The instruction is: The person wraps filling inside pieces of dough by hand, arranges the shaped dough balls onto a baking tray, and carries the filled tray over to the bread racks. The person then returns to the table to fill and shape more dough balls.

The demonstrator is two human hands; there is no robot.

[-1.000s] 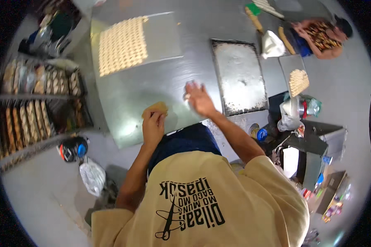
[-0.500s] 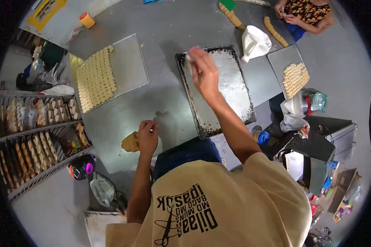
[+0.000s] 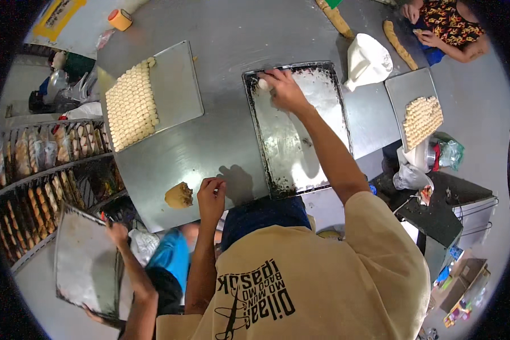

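At the upper-left corner of a dark-rimmed baking tray [image 3: 297, 141], my right hand [image 3: 283, 90] has its fingers closed on a small white piece [image 3: 264, 84], probably dough. My left hand [image 3: 212, 198] rests near the table's front edge with curled fingers; whatever lies between them is too small to make out. Just left of it lies a brown dough lump [image 3: 177, 195] with a darker end. Back left, a metal tray [image 3: 178, 85] bears rows of pale dough pieces [image 3: 131, 105] on its left part.
A white cloth bag [image 3: 367, 59], dough logs [image 3: 399, 45] and another tray of pieces [image 3: 422, 116] sit on the right, near a person [image 3: 447, 28]. At lower left, a co-worker's arm [image 3: 139, 277] holds a large tray [image 3: 85, 260] beside loaded racks [image 3: 45, 192]. An orange container [image 3: 119, 20] stands back left.
My left hand has let go of the brown lump, now lying on the table. My right hand has moved up onto the dark-rimmed tray. A co-worker carrying a tray has appeared at lower left.
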